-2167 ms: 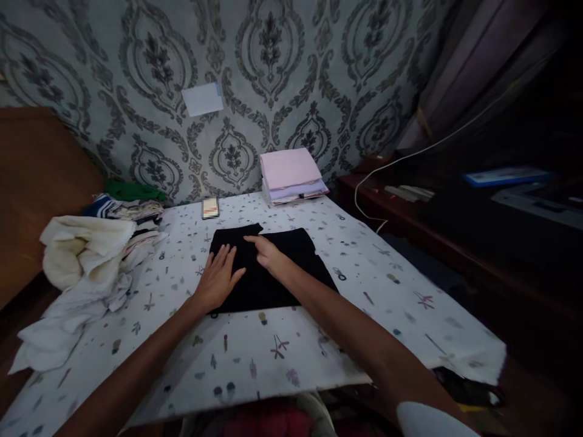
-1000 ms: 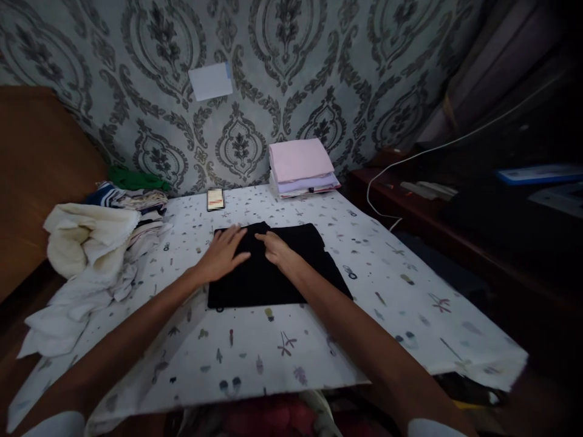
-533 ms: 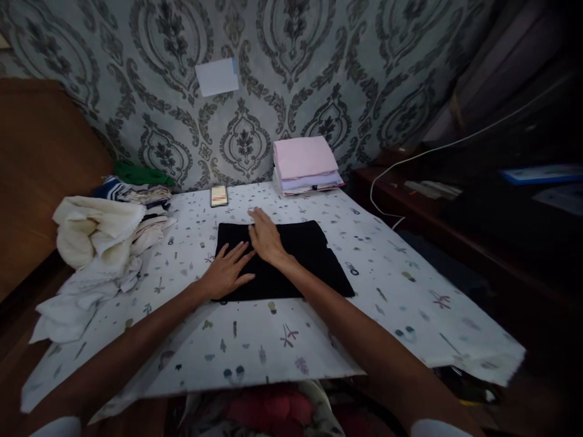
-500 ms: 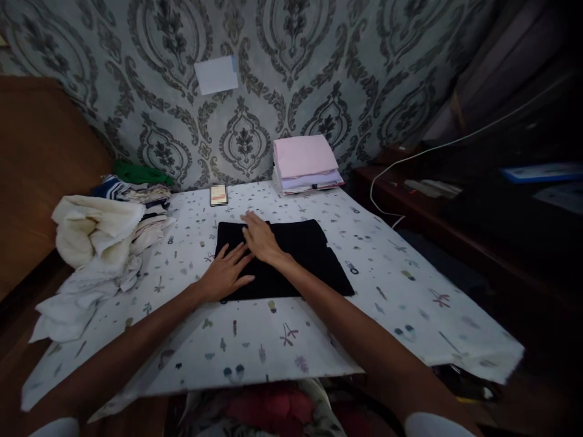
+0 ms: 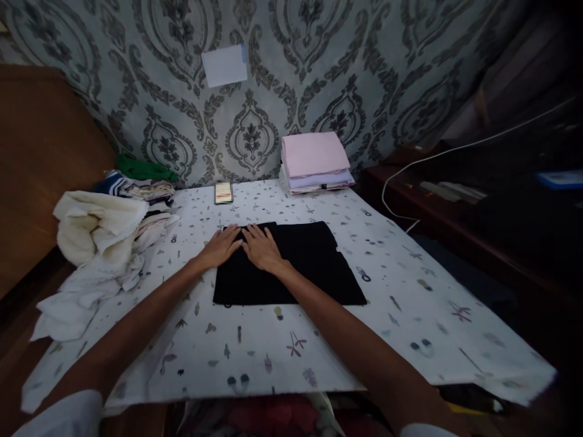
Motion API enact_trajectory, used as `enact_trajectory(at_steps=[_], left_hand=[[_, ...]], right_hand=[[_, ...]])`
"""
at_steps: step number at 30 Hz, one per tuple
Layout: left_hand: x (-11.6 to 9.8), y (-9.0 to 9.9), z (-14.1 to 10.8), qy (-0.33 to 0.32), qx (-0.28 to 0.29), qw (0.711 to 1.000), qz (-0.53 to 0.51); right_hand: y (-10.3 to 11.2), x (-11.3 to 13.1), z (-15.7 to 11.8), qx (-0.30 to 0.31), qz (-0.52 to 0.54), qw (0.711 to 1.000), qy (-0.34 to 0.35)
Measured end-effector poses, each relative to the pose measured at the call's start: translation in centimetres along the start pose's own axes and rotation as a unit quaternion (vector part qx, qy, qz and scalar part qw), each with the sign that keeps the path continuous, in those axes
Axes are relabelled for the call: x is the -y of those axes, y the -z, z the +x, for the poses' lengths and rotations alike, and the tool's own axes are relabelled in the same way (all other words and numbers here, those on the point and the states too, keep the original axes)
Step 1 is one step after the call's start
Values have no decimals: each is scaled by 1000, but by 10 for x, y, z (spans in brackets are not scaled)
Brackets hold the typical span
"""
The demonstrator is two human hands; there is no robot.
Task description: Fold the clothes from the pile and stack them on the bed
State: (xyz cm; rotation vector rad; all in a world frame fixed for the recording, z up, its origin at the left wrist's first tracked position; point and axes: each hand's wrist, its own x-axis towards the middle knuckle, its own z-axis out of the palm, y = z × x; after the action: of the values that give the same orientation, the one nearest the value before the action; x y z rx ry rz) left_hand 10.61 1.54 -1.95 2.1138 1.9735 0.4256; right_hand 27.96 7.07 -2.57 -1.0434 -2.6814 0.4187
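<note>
A black folded cloth (image 5: 314, 267), probably a garment though its kind does not show, lies flat on the table. My left hand (image 5: 220, 246) rests at its far left corner, fingers stretched out and pointing away from me. Beside it, my right hand (image 5: 261, 247) lies palm down on the left half of the cloth, fingers extended. The two hands nearly meet at the thumbs, and neither grips anything. A small notch shows in the cloth's right edge.
A patterned white cover (image 5: 255, 346) spans the table. Rumpled cream and white cloths (image 5: 100, 224) are heaped at left, near a green cloth (image 5: 143, 168). At the back are a small framed card (image 5: 223, 193) and a folded pink stack (image 5: 315, 155). A white cable (image 5: 437, 152) hangs at right.
My left hand has slid away from me to the far left corner of the black cloth. My right hand has come down slightly nearer to me. The camera view has shifted a little.
</note>
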Motion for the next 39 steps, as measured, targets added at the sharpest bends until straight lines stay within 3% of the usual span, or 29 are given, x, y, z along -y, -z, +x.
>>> enact_trajectory(at_steps=[3,7,9,11,15,17,22,25,30,32,39], left_hand=[[23,-2,31,53,37,997,39],[32,-4,33,92,-11,995,38],[22,-6,13,95,-59,993,20],[3,-6,-20,52,-86,995,7],[-38,-6,-96,-105,-51,992,39],[-50,-8,-122,-134,-51,987,72],[-54,-16,-137,-133,-110,979,109],[-62,-13,-131,-79,-100,985,119],[-88,3,-123,136,-16,974,181],[-93,7,-124,190,21,964,183],[-99,9,-140,223,61,961,152]], right_hand=[[-4,-1,1,-6,-5,1000,3],[-6,-2,2,-3,-7,1000,0],[-7,-2,3,-1,-5,1000,0],[-7,-3,4,-1,-3,1000,4],[-9,-4,4,-5,5,1000,5],[-9,-4,4,-7,7,1000,2],[-9,-3,4,-3,-2,1000,3],[-10,-3,5,-6,-4,1000,6],[-14,-6,5,-9,1,1000,8],[-15,-7,4,-15,2,1000,11],[-15,-7,4,-19,-9,1000,12]])
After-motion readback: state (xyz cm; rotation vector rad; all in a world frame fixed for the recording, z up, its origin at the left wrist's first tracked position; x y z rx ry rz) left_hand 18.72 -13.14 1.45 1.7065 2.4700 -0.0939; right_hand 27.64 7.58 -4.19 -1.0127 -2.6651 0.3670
